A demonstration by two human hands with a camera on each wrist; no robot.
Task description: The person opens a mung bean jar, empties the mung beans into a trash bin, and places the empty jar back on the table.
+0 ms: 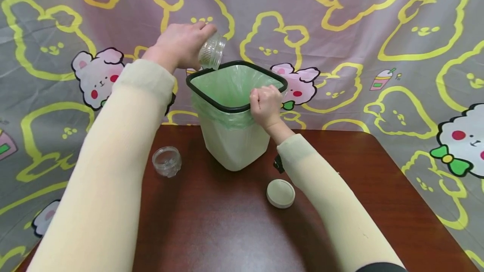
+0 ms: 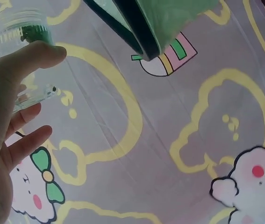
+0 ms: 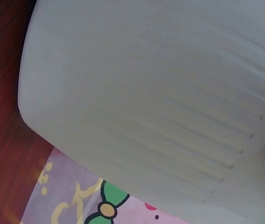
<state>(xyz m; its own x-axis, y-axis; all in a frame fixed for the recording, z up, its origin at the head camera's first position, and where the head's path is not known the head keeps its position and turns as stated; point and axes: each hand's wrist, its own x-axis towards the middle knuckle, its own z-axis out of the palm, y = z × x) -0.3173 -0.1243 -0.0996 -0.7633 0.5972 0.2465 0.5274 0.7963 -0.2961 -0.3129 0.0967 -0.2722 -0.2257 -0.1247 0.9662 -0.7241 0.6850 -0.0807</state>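
My left hand [image 1: 179,47] grips a clear ribbed jar [image 1: 212,51] and holds it tipped, mouth downward, at the left corner of a trash can [image 1: 237,146]. In the left wrist view, dark green matter [image 2: 35,32] and a few small dark specks show at the jar. The can is pale, with a black rim [image 1: 231,109] and a light green bag [image 1: 234,81] lining it. My right hand [image 1: 266,106] grips the rim at its near right side, fingers curled over it. Only the can's ridged side [image 3: 146,102] fills the right wrist view; the right hand is hidden there.
A small clear round container [image 1: 167,161] stands on the brown table [image 1: 219,221], left of the can. Nearer, on the right, lies a round whitish lid [image 1: 281,193], close to my right sleeve. A patterned cloth [image 1: 351,24] hangs behind the table.
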